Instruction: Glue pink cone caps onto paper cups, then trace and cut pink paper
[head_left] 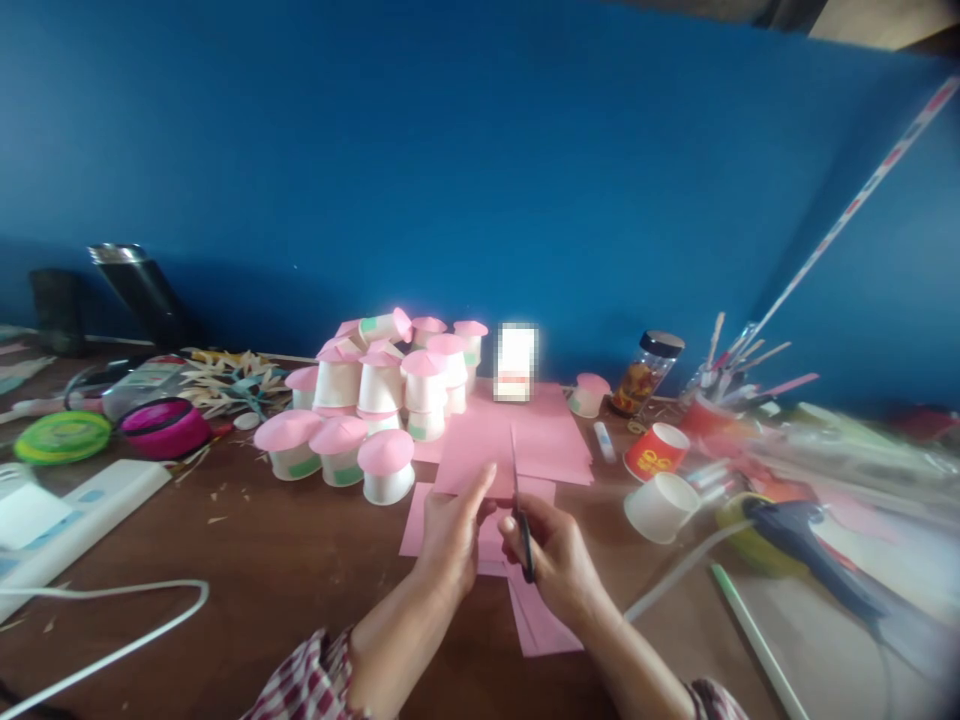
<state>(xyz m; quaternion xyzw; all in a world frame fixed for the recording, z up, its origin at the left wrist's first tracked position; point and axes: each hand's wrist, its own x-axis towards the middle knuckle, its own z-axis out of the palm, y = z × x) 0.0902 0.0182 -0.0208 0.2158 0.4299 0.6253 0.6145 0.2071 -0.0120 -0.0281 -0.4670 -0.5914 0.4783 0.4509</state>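
My left hand (pixel 450 530) is closed on a sheet of pink paper (pixel 472 460), its thumb lying on top. In my right hand (pixel 561 555) is a pair of scissors (pixel 526 545) with dark handles; the blades point away from me along the held sheet. Whether the blades are apart is hard to make out. Below my hands lie more pink paper pieces (pixel 534 612), and a larger pink stack (pixel 559 440) is behind. To the left stand several white paper cups with pink cone tops (pixel 386 455), some piled on others.
A power strip (pixel 97 510) and white cable (pixel 135 590) lie at left. On the right are a red cup (pixel 656 452), a white cup (pixel 661 508), a glue gun (pixel 810 545) and a green-tipped stick (pixel 754 635). A glass jar (pixel 646 375) and a lit screen (pixel 516 362) stand near the blue wall.
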